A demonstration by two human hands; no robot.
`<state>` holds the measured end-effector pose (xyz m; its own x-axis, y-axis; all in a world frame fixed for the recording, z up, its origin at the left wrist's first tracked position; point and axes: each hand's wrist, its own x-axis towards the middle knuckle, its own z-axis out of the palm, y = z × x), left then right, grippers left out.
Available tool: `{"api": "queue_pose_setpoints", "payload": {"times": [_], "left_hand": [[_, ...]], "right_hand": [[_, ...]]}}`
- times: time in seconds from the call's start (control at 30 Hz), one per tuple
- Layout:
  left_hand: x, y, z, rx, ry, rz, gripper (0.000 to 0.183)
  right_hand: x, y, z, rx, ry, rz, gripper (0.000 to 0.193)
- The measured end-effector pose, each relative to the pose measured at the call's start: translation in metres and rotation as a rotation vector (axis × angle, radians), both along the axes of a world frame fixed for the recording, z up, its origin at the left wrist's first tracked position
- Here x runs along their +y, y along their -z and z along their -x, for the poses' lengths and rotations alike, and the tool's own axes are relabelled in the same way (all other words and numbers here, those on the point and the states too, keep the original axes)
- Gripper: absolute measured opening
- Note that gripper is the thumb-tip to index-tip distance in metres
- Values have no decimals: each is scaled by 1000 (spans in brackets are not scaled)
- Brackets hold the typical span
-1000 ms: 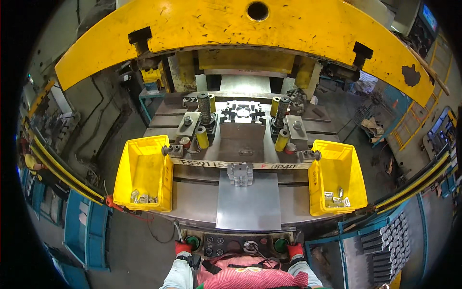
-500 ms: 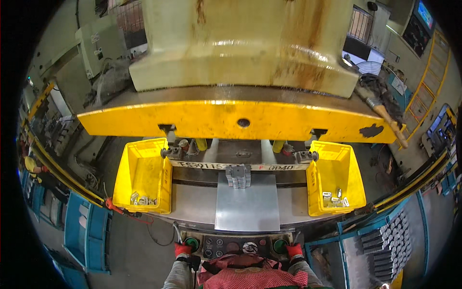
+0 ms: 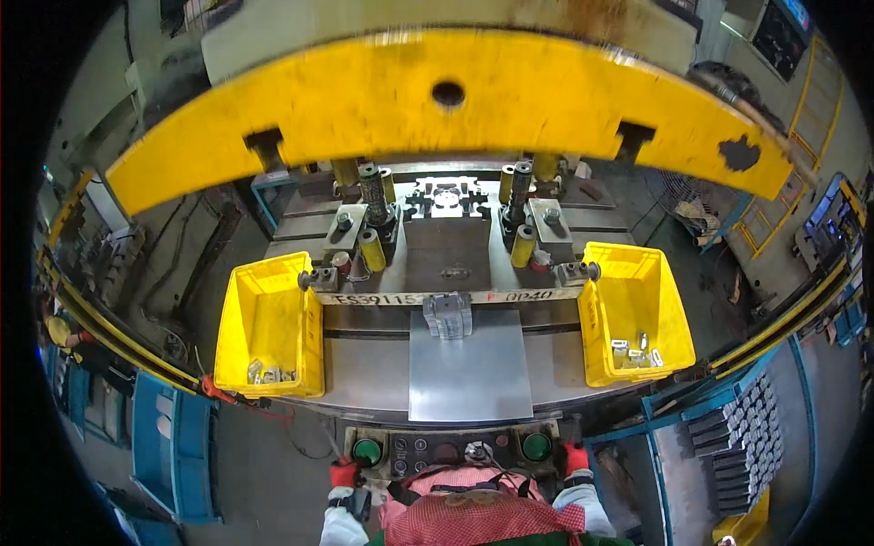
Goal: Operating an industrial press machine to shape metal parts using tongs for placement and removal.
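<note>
My left hand [image 3: 343, 473], in a red glove, is beside the left green push button [image 3: 367, 452] of the control panel [image 3: 446, 462]. On the other side my right hand [image 3: 574, 458], also red-gloved, sits just right of the right green button [image 3: 536, 446]. Both gloves are small and blurred, so their fingers cannot be made out. Ahead, a stack of grey metal parts [image 3: 447, 316] stands on a flat metal sheet [image 3: 469, 373]. Behind it the press die [image 3: 446, 200] lies exposed between guide posts, under the raised yellow press ram [image 3: 446, 118].
Yellow bins stand left [image 3: 270, 318] and right [image 3: 635, 309] on the press bed [image 3: 364, 364], each with several small metal parts inside. Rows of grey parts lie on a blue-framed table [image 3: 746, 437] at right. A blue rack [image 3: 173, 446] stands at left.
The yellow ram has risen, uncovering the die and its posts. My right hand has shifted outward from its green button, and my left hand has also moved slightly away. The view has tilted a little.
</note>
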<state>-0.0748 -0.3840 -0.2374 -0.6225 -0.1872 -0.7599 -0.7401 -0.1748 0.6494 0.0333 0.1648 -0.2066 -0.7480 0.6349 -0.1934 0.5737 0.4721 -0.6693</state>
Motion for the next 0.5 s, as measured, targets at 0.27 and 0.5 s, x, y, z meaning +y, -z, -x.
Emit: {"api": "queue_pose_setpoints", "payload": {"times": [0.27,0.5], "left_hand": [[31,-175,17,743,-456,-61,30],[189,-369,194,661,429,-170,26]], "right_hand": [[31,-151,44,812,776,-63,43],[-46,-302,238,681,-329,293,49]]}}
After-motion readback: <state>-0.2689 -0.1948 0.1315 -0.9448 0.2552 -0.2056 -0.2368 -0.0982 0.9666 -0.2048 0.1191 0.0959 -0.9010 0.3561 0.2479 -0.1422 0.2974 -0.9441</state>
